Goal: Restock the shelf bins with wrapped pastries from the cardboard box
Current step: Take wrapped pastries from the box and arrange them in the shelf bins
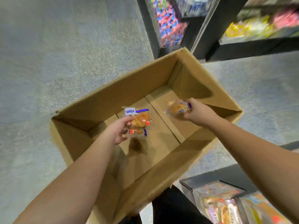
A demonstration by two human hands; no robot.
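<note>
Inside the open cardboard box (100, 101) on the grey floor (48, 54), L hand (119, 131) is gripping 2 stacked wrapped pastries (137, 122) w/ curled fingers, R hand (198, 113) is pinching a single wrapped pastry (178, 109) nr the box's far end, shelf bins (169, 25) standing beyond.

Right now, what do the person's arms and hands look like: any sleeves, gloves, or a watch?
Both forearms are bare, with no sleeves in view. The left hand and the right hand wear no gloves, and no watch, bands or rings show.
</note>
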